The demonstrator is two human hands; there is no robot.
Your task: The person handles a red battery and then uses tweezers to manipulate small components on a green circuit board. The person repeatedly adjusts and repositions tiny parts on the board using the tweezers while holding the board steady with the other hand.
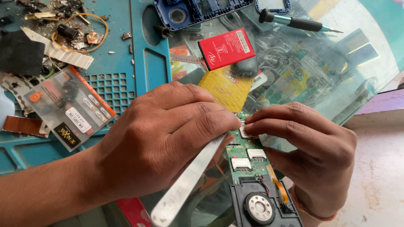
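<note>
Left hand (168,138) of mine is closed around the flat metal tweezers (189,180), their tips down at a small metal socket near the top of the green circuit board (248,157). Right hand (307,147) pinches that same end of the board with narrowed fingertips (256,126), steadying it on the glass tabletop (320,71). I judge I am mid-way through working that part loose; next calls for a firm hold and a light, level pry. Behind lie a blue mat (126,54), red battery (226,48) and screwdriver (294,23).
</note>
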